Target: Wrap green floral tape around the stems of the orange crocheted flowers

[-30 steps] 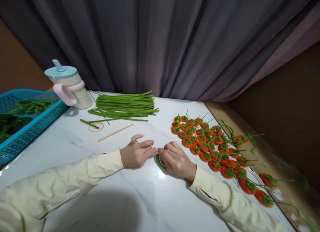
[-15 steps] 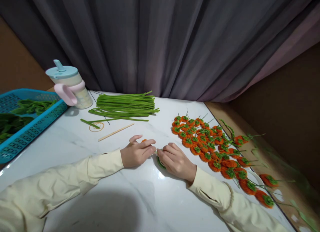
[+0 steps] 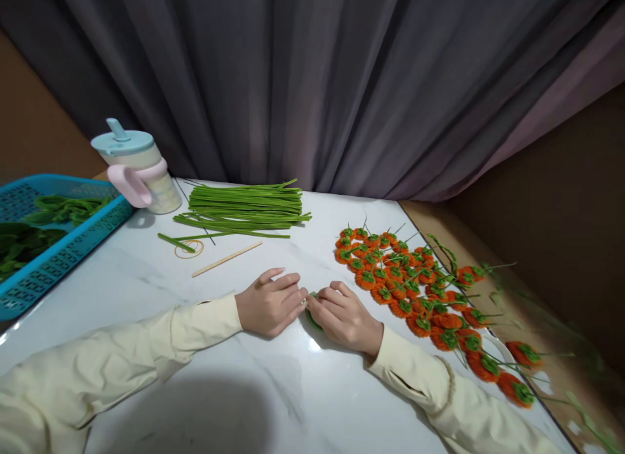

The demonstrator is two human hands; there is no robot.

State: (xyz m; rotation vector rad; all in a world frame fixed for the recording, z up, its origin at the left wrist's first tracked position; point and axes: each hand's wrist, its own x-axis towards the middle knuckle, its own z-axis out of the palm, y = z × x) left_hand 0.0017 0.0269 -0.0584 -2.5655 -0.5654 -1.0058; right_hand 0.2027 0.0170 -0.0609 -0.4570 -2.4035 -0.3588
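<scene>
My left hand point(image 3: 273, 303) is closed in a pinch just left of the table's middle, its fingertips meeting those of my right hand point(image 3: 347, 317). What the left fingers hold is hidden behind them. A small pale green bit shows at the right fingertips, too small to name. Under the right fingers is a green ring-shaped thing point(image 3: 314, 321), mostly covered by the hand; I cannot tell whether it is gripped. Rows of orange fuzzy persimmon shapes point(image 3: 395, 290) with green tops and thin stems lie right of my right hand.
A bundle of green fuzzy stems point(image 3: 244, 203) lies at the back, with a wooden stick point(image 3: 227, 258) and rubber bands point(image 3: 189, 249) nearer. At left stand a tumbler point(image 3: 163, 187) with a pink handle and a blue basket point(image 3: 73, 249) of green leaves. A grey curtain point(image 3: 293, 83) hangs behind.
My left fingers have curled in a little and the hand has turned slightly. An orange bit visible behind them before is hidden now. My right hand has barely moved.
</scene>
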